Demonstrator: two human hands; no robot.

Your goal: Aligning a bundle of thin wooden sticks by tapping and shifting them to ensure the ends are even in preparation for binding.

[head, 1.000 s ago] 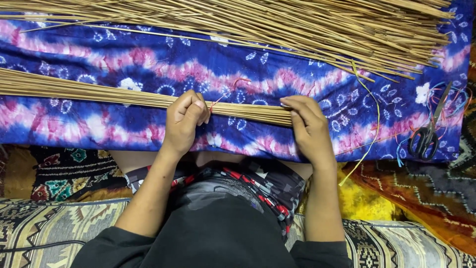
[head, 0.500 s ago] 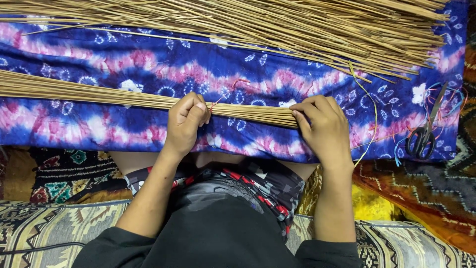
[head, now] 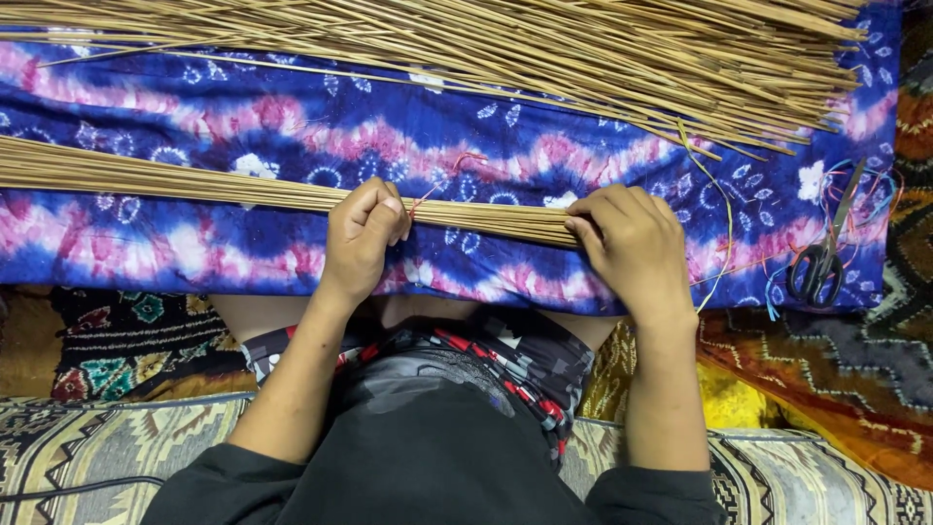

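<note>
A flat bundle of thin tan sticks [head: 175, 183] lies across a blue, pink and white tie-dyed cloth [head: 292, 126] over my lap. My left hand [head: 362, 238] grips the bundle near its middle, fingers curled over it next to a thin red thread [head: 442, 180]. My right hand [head: 632, 248] closes over the bundle's right end, covering the tips. A much larger heap of the same sticks [head: 544, 53] is spread along the far edge of the cloth.
Black-handled scissors [head: 821, 258] lie at the cloth's right edge among coloured threads [head: 714, 209]. Patterned rugs and cloths [head: 826, 360] lie under and around my knees, and a woven cushion [head: 97, 447] is at the bottom.
My right hand has slid to the right along the bundle to its end. My left hand keeps its hold in the same place.
</note>
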